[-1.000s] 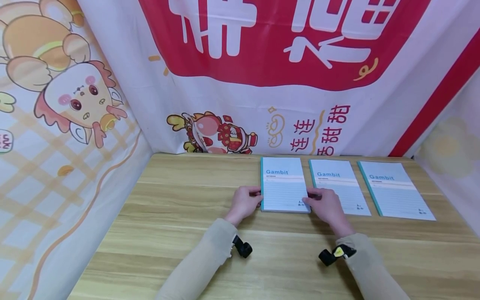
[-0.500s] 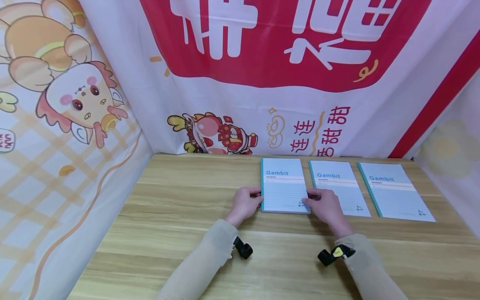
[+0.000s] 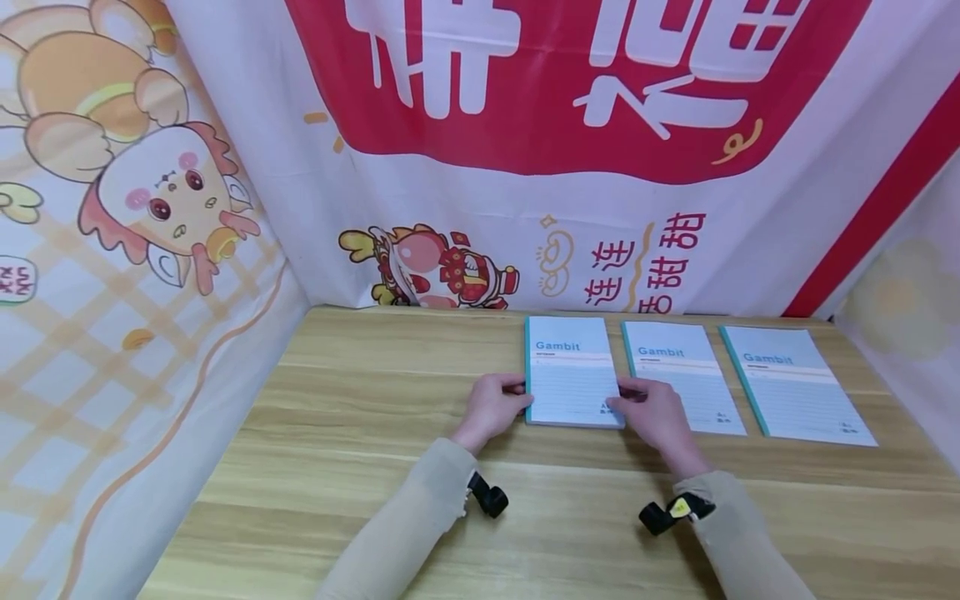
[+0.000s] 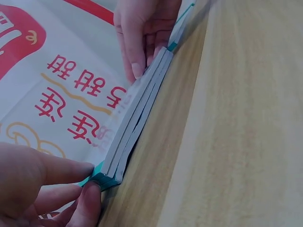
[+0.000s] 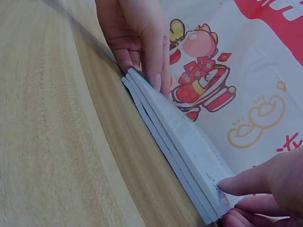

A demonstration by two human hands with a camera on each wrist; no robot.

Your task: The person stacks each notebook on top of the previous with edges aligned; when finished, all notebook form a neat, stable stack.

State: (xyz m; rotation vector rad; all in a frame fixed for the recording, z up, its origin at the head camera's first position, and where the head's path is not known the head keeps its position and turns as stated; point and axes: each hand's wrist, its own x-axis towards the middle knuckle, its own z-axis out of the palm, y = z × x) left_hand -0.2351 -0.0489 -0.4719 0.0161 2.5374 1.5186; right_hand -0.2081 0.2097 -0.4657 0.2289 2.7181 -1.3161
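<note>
A small stack of white notebooks with teal spines (image 3: 572, 372) lies on the wooden table, the top cover printed "Gambit". My left hand (image 3: 495, 408) holds its spine side near the front corner, thumb and fingers at the teal edge in the left wrist view. On the opposite side my right hand (image 3: 654, 414) grips the front corner, one digit lying on the cover and the other fingers beside the edge. Layered page edges of the stack (image 5: 170, 146) show in the right wrist view, slightly uneven. The undersides are hidden.
Two places of the same "Gambit" kind lie to the right: a middle notebook (image 3: 686, 367), partly behind my right hand, and a far-right notebook (image 3: 797, 383). A printed cloth (image 3: 420, 192) hangs along the table's back edge. Wood-grain table (image 3: 360, 400) extends left and in front.
Both hands keep their hold on the stack, which stays in place on the table. The head view has shifted very slightly.
</note>
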